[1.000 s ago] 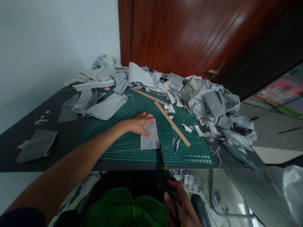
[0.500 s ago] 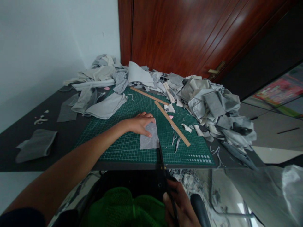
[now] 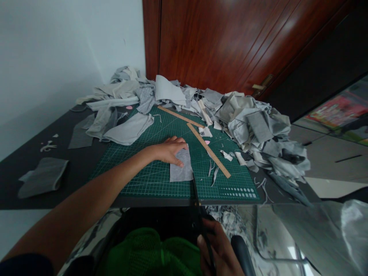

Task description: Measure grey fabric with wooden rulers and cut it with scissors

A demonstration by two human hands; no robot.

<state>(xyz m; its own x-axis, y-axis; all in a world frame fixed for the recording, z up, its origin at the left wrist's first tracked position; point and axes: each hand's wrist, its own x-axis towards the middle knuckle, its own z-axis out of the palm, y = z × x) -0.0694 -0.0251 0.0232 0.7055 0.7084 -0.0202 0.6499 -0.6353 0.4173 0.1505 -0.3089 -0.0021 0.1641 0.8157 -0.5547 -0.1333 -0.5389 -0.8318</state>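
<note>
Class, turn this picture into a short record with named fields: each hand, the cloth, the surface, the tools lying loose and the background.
Left hand: the left hand presses on the gray cloth piece
Right hand: the right hand holds the black scissors, tip at the cloth's right edge
Cloth: on the green cutting mat, partly covered by the hand
Surface: dark table under the mat
Loose tools: two wooden rulers
Background: fabric heaps; reddish-brown door

We see our dark table (image 3: 77,168) bearing a green cutting mat (image 3: 161,132) centrally, a fabric heap (image 3: 123,88) at eleven o'clock, a larger pile (image 3: 255,124) at two, folded grey cloth (image 3: 44,178) near nine.
</note>
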